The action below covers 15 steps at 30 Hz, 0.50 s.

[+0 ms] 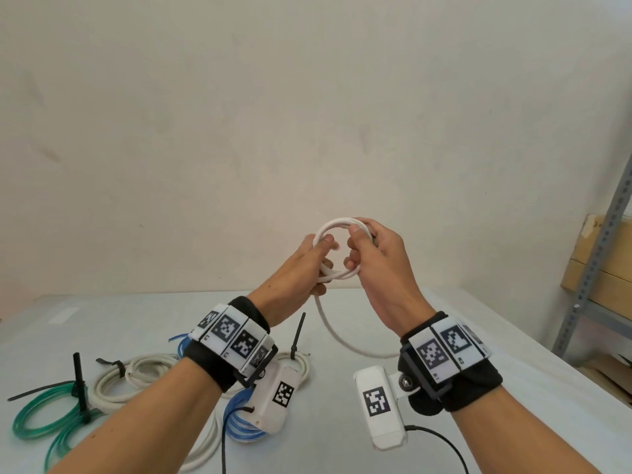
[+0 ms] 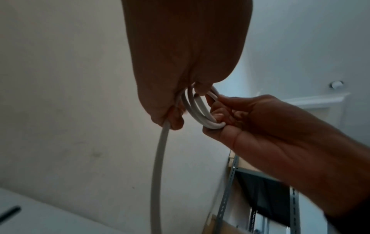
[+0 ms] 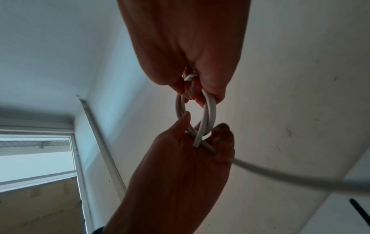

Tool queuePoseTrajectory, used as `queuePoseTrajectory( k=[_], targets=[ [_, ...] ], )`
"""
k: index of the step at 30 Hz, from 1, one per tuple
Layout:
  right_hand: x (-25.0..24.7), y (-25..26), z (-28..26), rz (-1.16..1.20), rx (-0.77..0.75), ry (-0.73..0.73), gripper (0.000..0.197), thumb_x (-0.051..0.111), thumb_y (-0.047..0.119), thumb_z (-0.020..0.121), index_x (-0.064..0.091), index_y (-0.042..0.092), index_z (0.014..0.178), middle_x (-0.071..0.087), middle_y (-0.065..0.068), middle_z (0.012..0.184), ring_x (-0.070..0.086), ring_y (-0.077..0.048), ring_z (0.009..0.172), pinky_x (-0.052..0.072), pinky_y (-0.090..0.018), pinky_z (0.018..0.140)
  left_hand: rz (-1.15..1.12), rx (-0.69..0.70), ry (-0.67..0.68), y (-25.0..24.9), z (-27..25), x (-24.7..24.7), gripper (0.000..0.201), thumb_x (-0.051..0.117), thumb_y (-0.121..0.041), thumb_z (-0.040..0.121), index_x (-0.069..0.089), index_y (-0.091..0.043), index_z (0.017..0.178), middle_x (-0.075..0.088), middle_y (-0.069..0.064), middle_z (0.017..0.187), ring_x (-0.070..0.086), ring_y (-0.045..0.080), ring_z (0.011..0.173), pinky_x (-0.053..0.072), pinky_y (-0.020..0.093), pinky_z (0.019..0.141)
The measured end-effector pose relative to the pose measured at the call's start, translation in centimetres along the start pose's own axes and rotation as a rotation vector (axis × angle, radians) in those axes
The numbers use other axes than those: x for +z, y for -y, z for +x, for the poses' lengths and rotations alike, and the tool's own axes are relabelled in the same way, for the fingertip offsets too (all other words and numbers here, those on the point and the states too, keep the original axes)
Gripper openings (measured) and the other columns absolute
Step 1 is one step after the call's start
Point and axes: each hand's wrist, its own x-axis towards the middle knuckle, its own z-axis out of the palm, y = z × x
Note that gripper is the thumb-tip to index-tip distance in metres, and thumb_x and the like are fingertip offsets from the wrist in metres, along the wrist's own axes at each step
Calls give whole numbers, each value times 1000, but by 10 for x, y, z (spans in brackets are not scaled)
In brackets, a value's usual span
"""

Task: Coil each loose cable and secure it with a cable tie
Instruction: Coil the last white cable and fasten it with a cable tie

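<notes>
Your left hand [image 1: 301,265] is curled round the near side of the white cable [image 1: 337,227], thumb pressing the turns together, and your right hand [image 1: 372,254] pinches the far side of the same coil, fingers hooked through it. The coil is held in the air above the table [image 1: 478,336]; its loose tail [image 1: 342,340] hangs from your left hand and curves down to the table.

To do this turn well, keep the left thumb clamped on the crossing point so the loops cannot spring apart. Feed the tail up with the right hand and lay each new turn beside the last at the same width. Let the cable roll between your fingers rather than forcing it, or I expect it will kink or twist into a figure eight. Leave a short end free for the tie.

The count, as far as shows: about three turns in the coil, judging from the left wrist view. On the table lie four bundles already tied: one green [image 1: 44,422], two white [image 1: 136,378], one blue [image 1: 239,419]. I can't pick out a spare tie.
</notes>
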Motion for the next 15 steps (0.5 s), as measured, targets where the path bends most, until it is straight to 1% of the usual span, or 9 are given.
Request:
queuePoseTrajectory(
  k=[1, 2, 4, 5, 6, 7, 9, 12, 15],
  targets=[
    [1, -1, 0, 36, 7, -9, 24, 49, 17, 109, 71, 7, 112, 50, 4, 76, 45, -11, 61, 45, -28, 64, -123, -14, 24, 0, 0, 2, 32, 43, -43, 110, 56, -14, 109, 52, 8, 94, 50, 16, 74, 41, 29, 68],
    [2, -2, 0, 83, 23, -19, 24, 49, 16, 110, 70, 5, 113, 48, 3, 76, 44, -10, 61, 46, -25, 62, -241, -23, 47, -1, -1, 3, 30, 45, -38, 110, 56, -13, 98, 56, 11, 92, 55, 18, 75, 41, 30, 69],
    [4, -4, -1, 192, 59, -25, 25, 47, 13, 110, 68, 1, 114, 45, 1, 76, 43, -9, 59, 46, -21, 60, -460, -39, 80, -3, -2, 4, 25, 49, -28, 109, 55, -12, 91, 62, 17, 90, 62, 24, 79, 45, 37, 81],
    [5, -5, -1, 229, 72, -20, 26, 46, 13, 111, 68, 0, 115, 44, 1, 75, 43, -9, 58, 46, -21, 60, -568, -50, 90, -3, -3, 5, 22, 52, -23, 107, 57, -10, 90, 61, 19, 90, 63, 27, 81, 47, 40, 87],
    [5, -5, -2, 244, 81, -14, 26, 45, 13, 111, 68, 0, 115, 43, 1, 75, 44, -8, 58, 45, -23, 61, -663, -66, 87, -4, -3, 5, 20, 55, -19, 105, 59, -8, 88, 60, 18, 87, 61, 29, 81, 48, 41, 91],
    [5, -7, -1, 238, 89, -12, 27, 45, 14, 111, 68, 0, 116, 44, 2, 76, 45, -7, 58, 45, -24, 63, -749, -83, 73, -5, -3, 5, 19, 57, -16, 101, 59, -7, 84, 58, 16, 84, 58, 29, 81, 48, 41, 91],
    [7, -10, -1, 211, 99, -15, 28, 44, 16, 112, 67, 2, 117, 46, 2, 79, 49, -4, 59, 47, -24, 67, -876, -105, 33, -7, -4, 7, 19, 57, -15, 95, 54, -9, 77, 51, 10, 75, 52, 27, 77, 48, 37, 85],
    [12, -16, -1, 179, 98, -33, 25, 43, 19, 112, 64, 6, 115, 49, 3, 80, 54, -6, 67, 49, -27, 78, -983, -114, -17, -11, -5, 10, 23, 54, -17, 92, 47, -13, 70, 39, 3, 65, 46, 22, 67, 47, 34, 79],
    [14, -19, -1, -23, 85, -28, 24, 40, 26, 112, 61, 13, 113, 55, 7, 79, 54, -9, 73, 48, -31, 80, -1012, -94, -71, -14, -4, 10, 26, 53, -15, 93, 43, -16, 69, 26, -1, 59, 34, 16, 55, 52, 33, 72]
  ],
)
